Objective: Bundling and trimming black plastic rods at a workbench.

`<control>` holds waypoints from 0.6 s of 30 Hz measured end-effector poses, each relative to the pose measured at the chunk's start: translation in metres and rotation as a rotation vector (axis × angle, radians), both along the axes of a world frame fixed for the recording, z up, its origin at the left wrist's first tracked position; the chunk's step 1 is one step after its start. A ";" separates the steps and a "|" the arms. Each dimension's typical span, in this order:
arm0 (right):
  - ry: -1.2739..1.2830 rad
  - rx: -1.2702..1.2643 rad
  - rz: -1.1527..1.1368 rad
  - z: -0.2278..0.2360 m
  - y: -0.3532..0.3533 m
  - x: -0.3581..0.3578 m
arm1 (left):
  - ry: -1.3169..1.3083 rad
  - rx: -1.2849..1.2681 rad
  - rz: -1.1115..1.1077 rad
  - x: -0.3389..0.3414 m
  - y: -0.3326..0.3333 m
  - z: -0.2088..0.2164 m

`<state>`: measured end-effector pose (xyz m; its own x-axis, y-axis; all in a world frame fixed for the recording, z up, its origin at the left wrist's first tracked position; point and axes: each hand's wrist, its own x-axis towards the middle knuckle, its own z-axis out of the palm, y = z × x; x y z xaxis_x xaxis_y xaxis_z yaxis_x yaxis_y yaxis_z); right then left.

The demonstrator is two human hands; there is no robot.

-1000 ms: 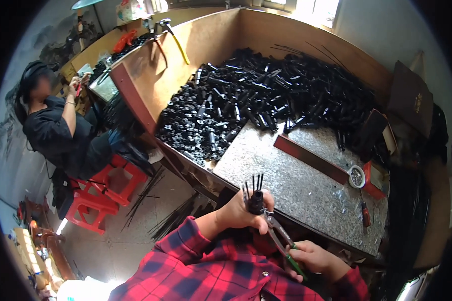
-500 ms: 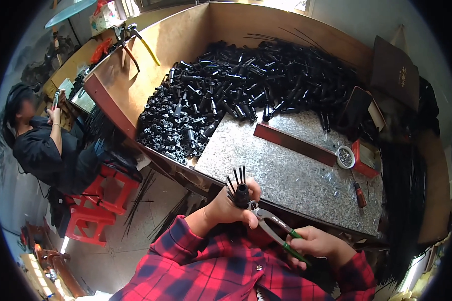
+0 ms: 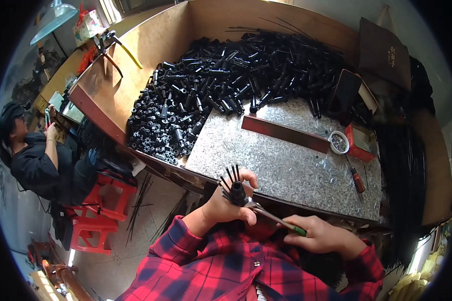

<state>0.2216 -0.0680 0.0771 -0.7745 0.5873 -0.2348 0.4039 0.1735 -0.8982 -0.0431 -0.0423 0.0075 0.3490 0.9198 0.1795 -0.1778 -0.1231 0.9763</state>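
Below the near edge of the workbench, my left hand [image 3: 217, 204] is closed around a black tubular plastic part [image 3: 235, 194]. Several thin black rods fan upward from that part, and its round open end faces up. My right hand [image 3: 320, 235] grips long pliers [image 3: 271, 215] by their green handles, seen almost edge-on. The pliers' jaws meet the side of the black part near my left thumb. A glint of metal shows there, but what lies between the jaws is too small to make out.
A large heap of black tubular parts [image 3: 226, 75] fills the bench's back and left. On its speckled top [image 3: 286, 160] lie a reddish bar [image 3: 284, 134], a small white bowl [image 3: 339, 142], a red box [image 3: 360, 143] and a screwdriver [image 3: 357, 180]. A co-worker [image 3: 32, 155] sits at left beside red stools [image 3: 93, 233].
My right hand has turned the pliers, so the handles that were spread to view now line up edge-on. My left hand keeps hold of the black part. The whole view has shifted slightly.
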 end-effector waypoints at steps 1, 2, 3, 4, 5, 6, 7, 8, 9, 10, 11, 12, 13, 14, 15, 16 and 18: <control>-0.101 0.025 -0.007 0.010 0.004 0.000 | 0.002 -0.003 -0.004 0.000 0.000 -0.001; -0.095 0.203 -0.002 0.009 0.006 0.001 | 0.016 -0.016 0.004 0.000 -0.001 -0.001; -0.089 0.305 -0.017 0.010 0.006 0.004 | 0.027 -0.027 0.010 0.001 0.000 0.000; -0.082 0.407 -0.032 0.012 0.007 0.005 | 0.039 -0.037 0.017 0.003 0.000 0.001; -0.081 0.409 -0.035 0.016 0.008 0.005 | 0.014 -0.044 0.031 0.006 -0.001 0.001; -0.144 0.444 -0.044 0.021 0.009 0.005 | 0.016 -0.042 0.027 0.006 -0.001 0.003; -0.207 0.479 -0.052 0.024 0.009 0.005 | 0.081 0.044 0.066 0.006 0.000 0.004; -0.206 0.481 -0.054 0.023 0.008 0.003 | 0.145 0.130 0.105 0.006 0.000 0.005; -0.252 0.500 -0.080 0.020 0.007 0.001 | 0.147 0.132 0.102 0.008 0.001 0.005; -0.299 0.520 -0.107 0.017 0.006 -0.001 | 0.114 0.184 0.103 0.010 0.003 0.003; -0.297 0.522 -0.110 0.012 0.005 -0.002 | 0.082 0.237 0.102 0.012 0.005 0.003; -0.260 0.475 -0.118 0.006 0.005 -0.005 | 0.086 0.244 0.099 0.013 0.005 0.003; -0.222 0.429 -0.127 0.001 0.004 -0.006 | 0.019 0.190 0.121 0.014 0.003 0.002; -0.218 0.436 -0.133 -0.001 0.004 -0.005 | -0.048 0.136 0.143 0.015 0.002 0.001; -0.206 0.427 -0.136 -0.004 0.004 -0.006 | -0.053 0.169 0.158 0.015 0.003 -0.002; -0.195 0.418 -0.140 -0.005 0.004 -0.007 | -0.049 0.173 0.154 0.014 0.002 -0.001; -0.223 0.405 -0.127 0.002 0.005 -0.009 | -0.086 0.150 0.104 0.012 0.001 0.003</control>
<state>0.2129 -0.0630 0.0794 -0.6476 0.7524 -0.1201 0.6198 0.4285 -0.6575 -0.0308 -0.0417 0.0103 0.2309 0.9108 0.3422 -0.2382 -0.2881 0.9275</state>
